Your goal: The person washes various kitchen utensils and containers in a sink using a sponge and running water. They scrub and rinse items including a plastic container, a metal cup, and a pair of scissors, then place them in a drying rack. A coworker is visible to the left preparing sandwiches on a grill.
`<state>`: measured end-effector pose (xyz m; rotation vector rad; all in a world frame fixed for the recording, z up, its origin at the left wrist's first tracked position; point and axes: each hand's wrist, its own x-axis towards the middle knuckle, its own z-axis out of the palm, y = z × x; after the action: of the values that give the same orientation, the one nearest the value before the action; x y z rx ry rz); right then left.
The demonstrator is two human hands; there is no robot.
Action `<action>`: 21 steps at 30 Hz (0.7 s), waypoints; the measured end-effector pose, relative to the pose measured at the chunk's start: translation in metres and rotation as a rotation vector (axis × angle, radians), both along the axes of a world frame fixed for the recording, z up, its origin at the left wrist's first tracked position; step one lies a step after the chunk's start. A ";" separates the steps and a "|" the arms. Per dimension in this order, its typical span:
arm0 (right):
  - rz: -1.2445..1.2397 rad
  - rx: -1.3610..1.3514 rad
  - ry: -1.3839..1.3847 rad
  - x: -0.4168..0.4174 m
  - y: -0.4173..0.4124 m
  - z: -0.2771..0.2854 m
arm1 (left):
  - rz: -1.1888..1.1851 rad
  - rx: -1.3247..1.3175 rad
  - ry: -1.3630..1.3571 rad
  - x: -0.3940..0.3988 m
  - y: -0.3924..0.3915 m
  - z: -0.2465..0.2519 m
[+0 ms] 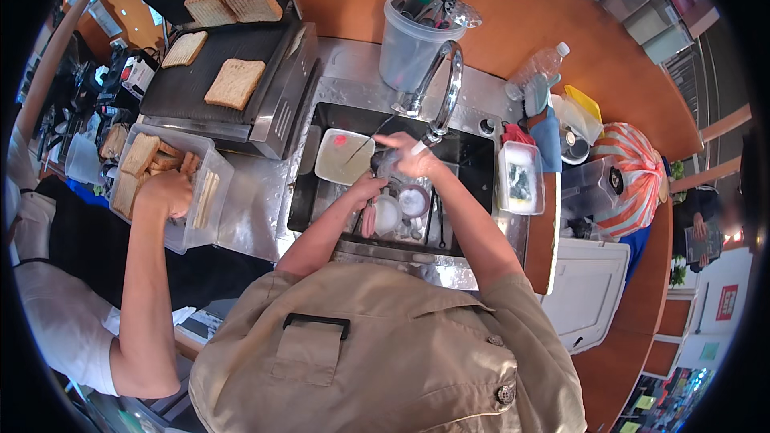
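Over the sink basin (475, 186), my left hand (366, 190) has its fingers curled around a small kitchen item, mostly hidden. A pink handle (368, 221) shows just below that hand. My right hand (412, 159) is close by under the curved chrome faucet (454, 81), index finger stretched left; a clear, blurred thing lies beneath its palm, and whether it is gripped is unclear. To the left sits a white rectangular tub (344, 157) of cloudy water with a red spot in it. Soapy round containers (414, 199) and a white cup (387, 216) rest below my hands.
A co-worker's hand (162, 192) reaches into a plastic bin (207, 216) of toasted bread at left. An open contact grill (234, 42) holds bread slices. Behind the sink stands a utensil bucket (403, 60); right, a sponge container (522, 177) and a striped bag (628, 180).
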<state>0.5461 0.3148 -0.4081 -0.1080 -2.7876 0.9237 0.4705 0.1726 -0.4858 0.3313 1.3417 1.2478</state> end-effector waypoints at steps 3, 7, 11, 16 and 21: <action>0.031 0.061 -0.169 -0.007 -0.008 0.006 | -0.123 0.010 0.018 0.001 0.004 0.006; -0.136 -0.009 -0.276 -0.002 -0.007 0.010 | -0.061 0.042 0.012 0.003 0.004 0.009; -0.276 0.113 -0.522 -0.004 -0.014 0.032 | -0.036 0.089 -0.126 -0.004 -0.001 -0.004; -0.291 -0.497 -0.636 -0.007 0.008 0.045 | 0.015 0.179 -0.213 0.002 -0.009 -0.007; -0.207 -0.441 -0.686 -0.009 0.009 0.062 | 0.062 0.158 -0.246 0.007 -0.018 0.005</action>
<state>0.5375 0.3235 -0.3463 -0.9175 -2.9789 1.6795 0.4775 0.1549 -0.4806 0.2386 1.0532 1.4016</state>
